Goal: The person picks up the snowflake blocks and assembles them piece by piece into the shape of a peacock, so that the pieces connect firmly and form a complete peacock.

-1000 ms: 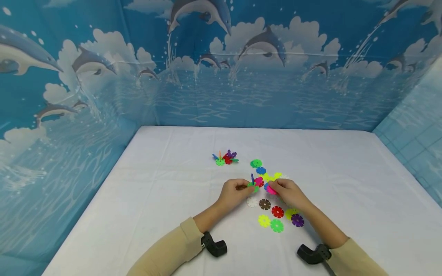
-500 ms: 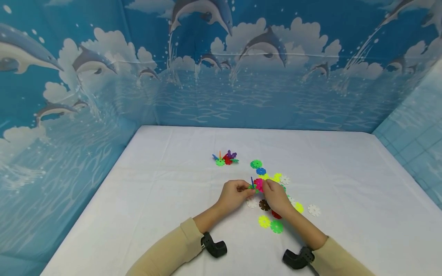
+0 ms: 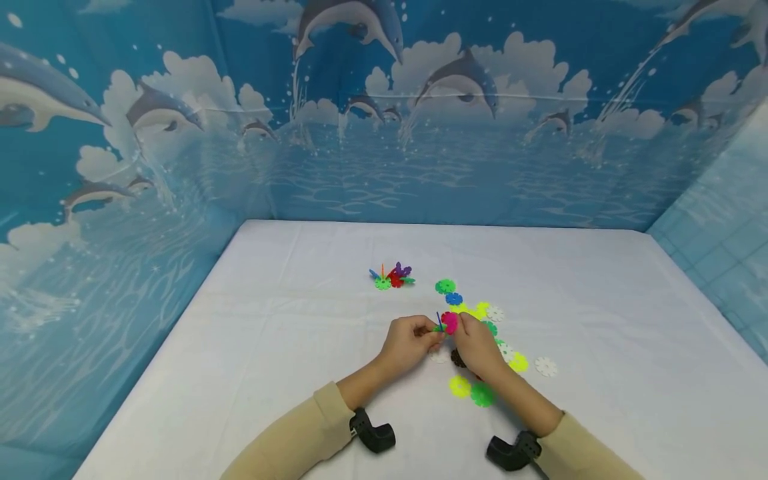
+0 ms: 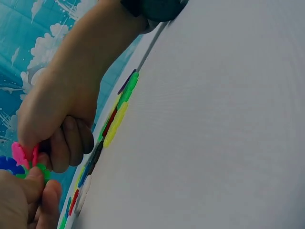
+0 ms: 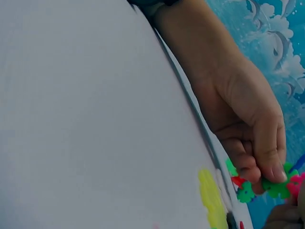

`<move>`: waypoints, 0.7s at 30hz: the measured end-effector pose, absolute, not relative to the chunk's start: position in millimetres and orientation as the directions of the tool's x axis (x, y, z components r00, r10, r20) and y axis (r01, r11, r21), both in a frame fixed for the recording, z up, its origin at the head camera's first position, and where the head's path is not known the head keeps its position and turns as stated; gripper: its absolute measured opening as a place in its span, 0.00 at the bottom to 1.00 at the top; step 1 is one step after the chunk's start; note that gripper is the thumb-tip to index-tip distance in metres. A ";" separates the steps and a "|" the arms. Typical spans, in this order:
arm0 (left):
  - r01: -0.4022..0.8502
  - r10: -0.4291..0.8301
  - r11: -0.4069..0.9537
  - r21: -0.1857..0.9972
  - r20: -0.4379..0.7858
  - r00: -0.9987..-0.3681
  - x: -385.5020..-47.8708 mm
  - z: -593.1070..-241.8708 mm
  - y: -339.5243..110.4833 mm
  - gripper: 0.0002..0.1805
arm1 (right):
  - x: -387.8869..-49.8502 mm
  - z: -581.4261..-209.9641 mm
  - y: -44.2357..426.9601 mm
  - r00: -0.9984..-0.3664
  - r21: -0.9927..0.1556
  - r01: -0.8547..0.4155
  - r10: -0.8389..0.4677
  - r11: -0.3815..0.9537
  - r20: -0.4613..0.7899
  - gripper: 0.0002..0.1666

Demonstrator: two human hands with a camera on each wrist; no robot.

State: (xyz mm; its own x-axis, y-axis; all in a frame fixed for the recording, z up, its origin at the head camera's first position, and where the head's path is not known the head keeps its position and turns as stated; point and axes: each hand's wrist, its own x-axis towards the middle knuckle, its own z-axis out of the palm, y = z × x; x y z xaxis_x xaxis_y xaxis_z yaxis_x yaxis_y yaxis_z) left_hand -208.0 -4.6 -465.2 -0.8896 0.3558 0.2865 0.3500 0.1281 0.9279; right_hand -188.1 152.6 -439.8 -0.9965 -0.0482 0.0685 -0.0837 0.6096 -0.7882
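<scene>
My left hand (image 3: 407,343) pinches a green notched flower disc (image 3: 441,329) between thumb and fingers. A blue disc (image 4: 9,164) stands edge-up from it. Close on the right, my right hand (image 3: 479,345) pinches a pink flower disc (image 3: 449,323) against the green one. In the left wrist view, pink pieces (image 4: 19,153) sit beside the blue and green discs, beneath the right fingers. The right wrist view shows the left thumb on the green disc (image 5: 276,187), with pink (image 5: 298,182) at its side. How deeply the notches interlock is hidden by the fingers.
Behind the hands stands a joined cluster (image 3: 393,276) of green, red, purple and blue discs. Loose discs lie around the right hand, including green (image 3: 445,286), blue (image 3: 454,299), yellow (image 3: 460,387) and white (image 3: 546,367). They rest on a white-covered table (image 3: 288,300).
My right hand has moved left with the pink disc, bringing it against the green and blue pieces. The forearm now covers some loose discs. My left hand has stayed nearly in place.
</scene>
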 end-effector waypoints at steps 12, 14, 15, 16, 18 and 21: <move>0.175 0.266 0.080 0.981 0.148 -0.952 -212.9 -465.3 -4.0 0.06 | -192.7 -420.9 183.2 -0.996 -0.841 0.030 -0.058 0.541 -0.073 0.32; 0.157 0.264 0.067 0.985 0.134 -0.955 -213.2 -463.9 -5.2 0.07 | -192.5 -418.7 187.4 -0.997 -0.829 0.026 -0.050 0.558 -0.064 0.31; 0.150 0.266 0.058 0.987 0.129 -0.955 -211.9 -459.6 -6.3 0.07 | -192.3 -417.8 189.7 -0.997 -0.824 0.029 -0.045 0.565 -0.065 0.30; 0.143 0.269 0.051 0.988 0.124 -0.955 -210.4 -455.5 -7.5 0.07 | -192.2 -417.4 192.3 -0.997 -0.821 0.033 -0.039 0.569 -0.067 0.30; 0.135 0.259 0.028 0.990 0.124 -0.958 -207.6 -447.6 -10.3 0.08 | -192.0 -416.9 198.0 -0.997 -0.819 0.043 -0.032 0.572 -0.075 0.28; 0.092 0.221 -0.020 0.996 0.094 -0.971 -214.1 -448.4 -16.6 0.09 | -191.1 -417.6 209.6 -0.997 -0.831 0.046 -0.031 0.555 -0.076 0.27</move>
State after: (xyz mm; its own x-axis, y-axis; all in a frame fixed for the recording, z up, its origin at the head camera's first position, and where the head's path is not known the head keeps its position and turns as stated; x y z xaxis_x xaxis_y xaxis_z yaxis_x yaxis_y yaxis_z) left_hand -214.1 -16.6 -448.4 -0.9707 0.2212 0.0937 0.0916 -0.0198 0.9956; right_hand -191.1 209.6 -417.6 -0.9967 -0.0312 -0.0756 0.0456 0.5550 -0.8306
